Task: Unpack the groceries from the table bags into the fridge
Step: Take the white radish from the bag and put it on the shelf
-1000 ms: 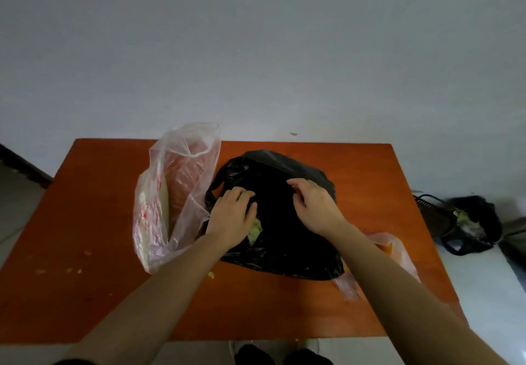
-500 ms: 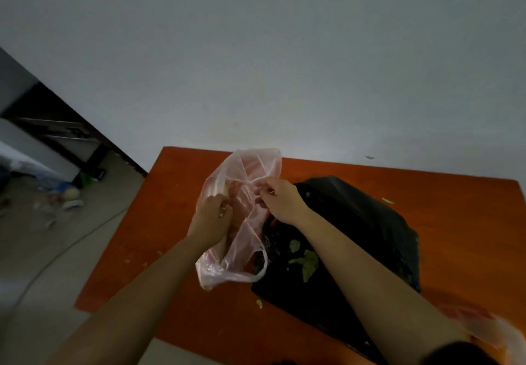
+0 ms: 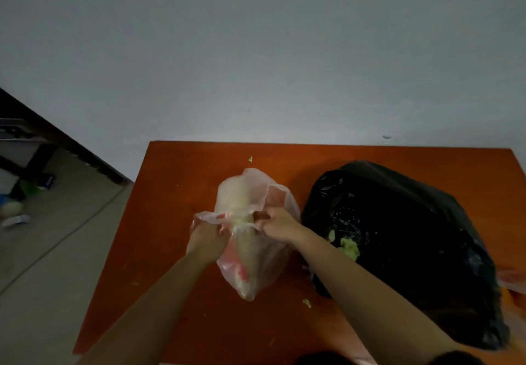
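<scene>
Both hands pinch the clear bag's [image 3: 256, 250] handles: left hand [image 3: 207, 240], right hand [image 3: 277, 226]. A black bag [image 3: 398, 236] lies toward the counter's [image 3: 176, 193] right edge.

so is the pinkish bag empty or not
Not empty: a long pale item shows through the pinkish bag, whose handles the left hand and right hand grip.

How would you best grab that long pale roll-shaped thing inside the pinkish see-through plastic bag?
Probably by its far end, from above. The long pale roll-shaped thing lies lengthwise away from the person, and the pinkish see-through plastic bag seems to gape there. Wrap fingers across its round width. The left hand and right hand grip the bag's handles.
</scene>
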Motion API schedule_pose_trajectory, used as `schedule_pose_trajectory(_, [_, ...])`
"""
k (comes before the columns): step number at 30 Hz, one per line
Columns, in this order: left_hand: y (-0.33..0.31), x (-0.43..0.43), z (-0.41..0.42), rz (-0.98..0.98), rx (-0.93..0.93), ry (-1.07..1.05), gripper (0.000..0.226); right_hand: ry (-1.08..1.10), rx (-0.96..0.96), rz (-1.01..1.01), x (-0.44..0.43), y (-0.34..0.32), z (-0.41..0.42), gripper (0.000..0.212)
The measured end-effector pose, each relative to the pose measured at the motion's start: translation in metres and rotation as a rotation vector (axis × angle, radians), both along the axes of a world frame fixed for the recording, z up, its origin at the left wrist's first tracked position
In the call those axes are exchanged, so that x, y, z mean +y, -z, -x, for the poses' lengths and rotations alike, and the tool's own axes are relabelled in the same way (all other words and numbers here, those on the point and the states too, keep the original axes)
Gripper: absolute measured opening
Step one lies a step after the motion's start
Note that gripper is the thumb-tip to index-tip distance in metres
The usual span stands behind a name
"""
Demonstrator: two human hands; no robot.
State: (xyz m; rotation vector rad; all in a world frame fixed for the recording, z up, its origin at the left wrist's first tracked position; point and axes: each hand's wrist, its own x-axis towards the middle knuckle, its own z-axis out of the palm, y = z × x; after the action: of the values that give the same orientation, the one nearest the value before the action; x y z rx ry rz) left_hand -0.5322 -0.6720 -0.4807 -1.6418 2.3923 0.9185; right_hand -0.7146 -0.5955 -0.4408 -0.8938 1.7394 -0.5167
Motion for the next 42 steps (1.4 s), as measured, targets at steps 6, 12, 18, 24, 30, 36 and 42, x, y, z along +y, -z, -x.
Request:
schedule_pose_trajectory(6, [0.021, -0.002, -0.035, -0.111, 0.122, 0.214, 0.04, 0.042, 0.145, -0.096, -0.016, 0.019, -0.057, 0.064])
schedule_pose_trajectory(12, [0.034, 0.001, -0.054, -0.017, 0.049, 0.607, 0.071, -0.188, 0.146, -0.339, 0.008, 0.025, -0.068, 0.1])
schedule_pose_trajectory(18, [0.046, 0.008, -0.079, 0.163, -0.048, 0.823, 0.064, -0.154, 0.204, -0.412, 0.034, 0.034, -0.08, 0.035])
schedule_pose_trajectory(24, [0.056, 0.01, -0.089, 0.008, -0.153, 0.689, 0.051, 0.08, 0.009, -0.357, 0.022, 0.038, -0.1, 0.029])
schedule_pose_trajectory(30, [0.045, 0.009, -0.098, -0.085, -0.24, 0.614, 0.053, -0.137, 0.248, -0.375, 0.012, 0.028, -0.101, 0.064])
schedule_pose_trajectory(36, [0.027, 0.015, -0.089, 0.092, -0.113, 0.682, 0.097, 0.145, 0.149, -0.286, 0.002, 0.009, -0.078, 0.068])
schedule_pose_trajectory(42, [0.015, 0.023, -0.082, 0.318, -0.047, 0.983, 0.06, 0.101, 0.239, -0.265, 0.003, 0.0, -0.06, 0.063])
